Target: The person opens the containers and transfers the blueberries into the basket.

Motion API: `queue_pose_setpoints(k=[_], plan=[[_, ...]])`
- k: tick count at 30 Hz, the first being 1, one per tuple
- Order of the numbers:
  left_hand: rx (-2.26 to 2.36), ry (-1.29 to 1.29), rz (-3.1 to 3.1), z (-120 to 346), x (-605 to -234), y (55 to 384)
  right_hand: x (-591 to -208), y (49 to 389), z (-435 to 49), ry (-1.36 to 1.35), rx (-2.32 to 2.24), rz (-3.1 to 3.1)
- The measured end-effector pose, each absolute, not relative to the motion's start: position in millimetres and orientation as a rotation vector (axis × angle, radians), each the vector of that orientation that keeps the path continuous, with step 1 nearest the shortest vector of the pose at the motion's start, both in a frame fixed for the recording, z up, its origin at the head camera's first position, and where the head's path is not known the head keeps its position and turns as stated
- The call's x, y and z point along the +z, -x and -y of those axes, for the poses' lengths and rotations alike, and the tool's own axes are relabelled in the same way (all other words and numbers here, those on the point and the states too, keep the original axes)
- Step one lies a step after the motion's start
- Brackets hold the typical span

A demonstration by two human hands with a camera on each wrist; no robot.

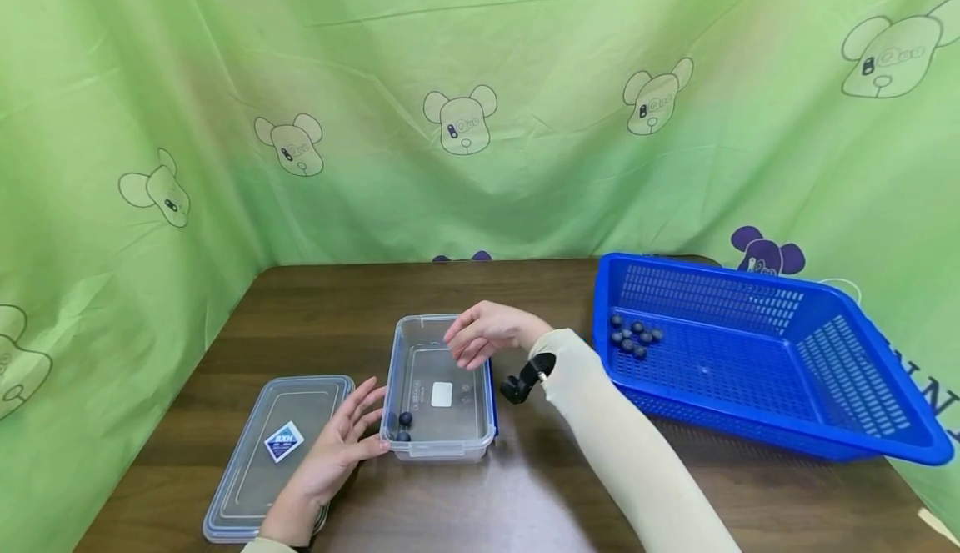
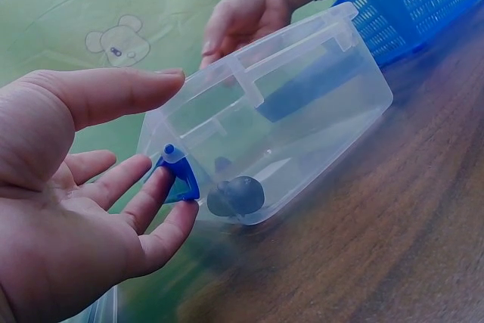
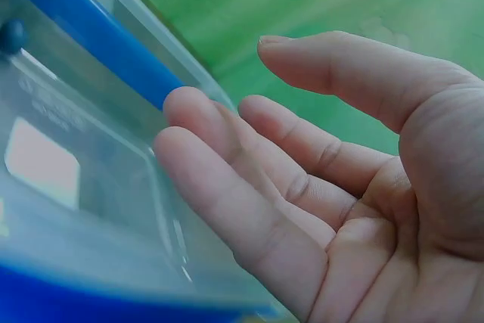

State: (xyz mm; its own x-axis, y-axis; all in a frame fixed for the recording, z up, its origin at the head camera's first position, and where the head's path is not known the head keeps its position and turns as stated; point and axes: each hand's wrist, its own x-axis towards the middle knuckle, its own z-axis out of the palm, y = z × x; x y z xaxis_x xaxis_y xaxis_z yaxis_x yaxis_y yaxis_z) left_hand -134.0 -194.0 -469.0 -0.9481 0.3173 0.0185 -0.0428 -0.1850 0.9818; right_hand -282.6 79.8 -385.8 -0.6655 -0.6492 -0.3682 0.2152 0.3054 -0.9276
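A clear plastic storage box [image 1: 442, 450] with blue side clips stands on the table. Two dark round berries, apparently blueberries [image 1: 405, 426], lie in its near left corner. My left hand [image 1: 337, 440] is at the box's left side, its fingertips against the blue clip [image 2: 178, 175] and its thumb near the rim. Over the box's right half hovers my right hand [image 1: 497, 334], its fingers [image 3: 249, 202] loosely bent and holding nothing. Several more dark berries [image 1: 636, 337] sit in the left end of a blue plastic basket [image 1: 750, 428] on the right.
A clear lid [image 1: 247, 478] with a blue edge and a diamond-shaped sticker lies left of the box, beside my left forearm. The brown wooden table [image 1: 525, 495] ends at a green curtain [image 1: 375, 203] behind. The basket's near rim stands close to my right sleeve.
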Motion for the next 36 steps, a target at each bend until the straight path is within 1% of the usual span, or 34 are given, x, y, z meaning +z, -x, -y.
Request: queue_pose_setpoints(k=[9, 17, 24, 28, 36], plan=[[2.23, -0.339, -1.829, 194.9, -470.2, 133.8, -407.9, 273.6, -32.2, 0.382, -1.318, -1.814], [2.244, -0.394, -1.808, 194.7, -474.0, 134.7, -431.7, 266.3, -12.2, 0.331, -1.178, -1.821], [2.27, -0.441, -1.8, 196.2, -474.9, 135.0, -434.4, 261.3, 1.5, 0.393, -1.053, -1.851], [2.263, -0.444, -1.792, 195.8, -475.8, 135.6, -434.3, 257.2, 7.6, 0.378, -1.016, -1.911], [2.259, -0.419, -1.794, 195.4, -475.4, 134.8, -425.0, 246.3, 13.8, 0.409, -0.942, -2.02]])
